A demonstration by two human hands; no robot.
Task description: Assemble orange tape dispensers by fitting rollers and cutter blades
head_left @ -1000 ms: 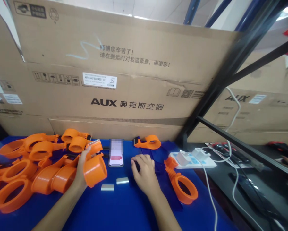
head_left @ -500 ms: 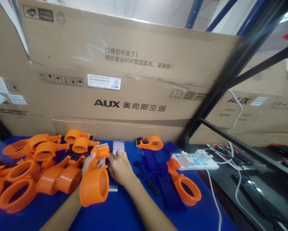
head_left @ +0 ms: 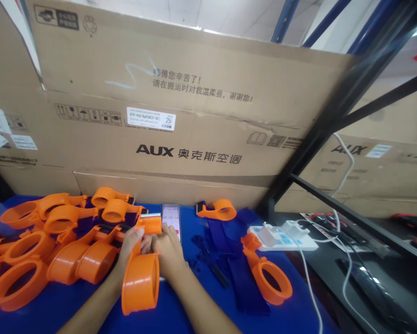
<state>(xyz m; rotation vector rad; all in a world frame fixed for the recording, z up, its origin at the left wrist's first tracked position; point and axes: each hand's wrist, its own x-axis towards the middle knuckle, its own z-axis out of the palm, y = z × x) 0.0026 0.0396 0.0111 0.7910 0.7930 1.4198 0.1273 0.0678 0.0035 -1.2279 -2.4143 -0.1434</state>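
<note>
My left hand (head_left: 130, 243) is closed around the neck of an orange plastic tape dispenser (head_left: 141, 280), its round ring hanging toward me and its toothed metal blade end (head_left: 150, 221) pointing away. My right hand (head_left: 168, 250) is pressed against the same dispenser just below the blade, fingers curled on it. Both hands sit side by side over the blue table cover (head_left: 180, 315). A phone (head_left: 171, 221) with a lit screen lies flat just beyond my right hand.
A heap of orange dispensers (head_left: 51, 236) fills the left. Another dispenser (head_left: 216, 209) lies by the cardboard boxes (head_left: 180, 116); one more (head_left: 269, 273) sits right of dark blue parts (head_left: 229, 260). A white power strip (head_left: 281, 232) with cables lies right, beside a black shelf frame (head_left: 330, 106).
My right hand left the table at the centre and moved left onto the dispenser. My left hand turned the dispenser so its ring hangs toward me. The small metal plates are now hidden.
</note>
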